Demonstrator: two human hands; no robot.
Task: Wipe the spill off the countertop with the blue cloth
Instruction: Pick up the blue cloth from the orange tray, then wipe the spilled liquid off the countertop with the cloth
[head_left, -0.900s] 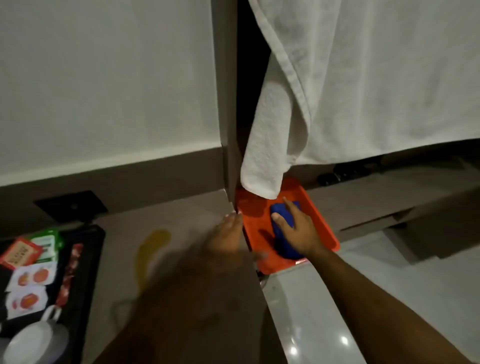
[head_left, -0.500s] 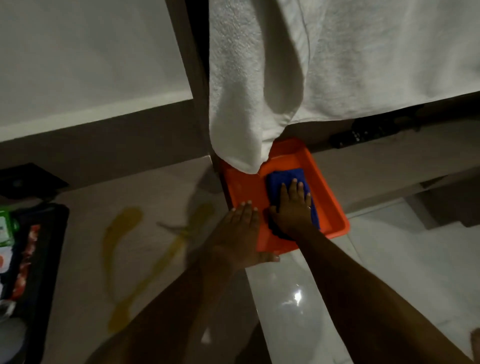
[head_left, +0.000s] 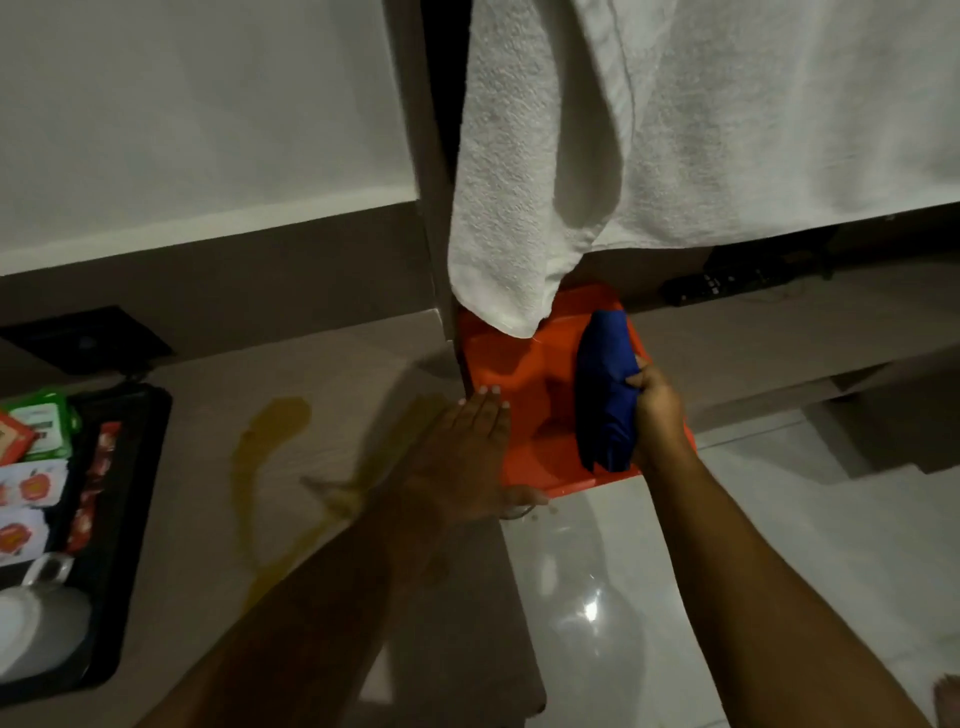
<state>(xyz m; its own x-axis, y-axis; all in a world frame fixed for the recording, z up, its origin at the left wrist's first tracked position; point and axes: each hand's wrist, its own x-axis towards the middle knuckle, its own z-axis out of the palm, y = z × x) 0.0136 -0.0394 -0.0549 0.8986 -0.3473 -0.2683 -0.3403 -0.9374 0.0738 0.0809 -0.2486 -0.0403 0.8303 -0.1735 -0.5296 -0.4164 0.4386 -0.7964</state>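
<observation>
Head view: right hand (head_left: 657, 410) fingers clench the blue cloth (head_left: 605, 395) above the orange tray (head_left: 509, 364); left hand (head_left: 467, 462) flat.

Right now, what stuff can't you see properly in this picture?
All in the head view:
- Yellow spill: its near end goes under the left forearm and its shadow.
- Orange tray: the white towel covers its back corner, the blue cloth part of its floor.
- Right hand: its fingertips are buried in the cloth.
- Packets on the black tray: print too small, cut off by the left edge.
</observation>
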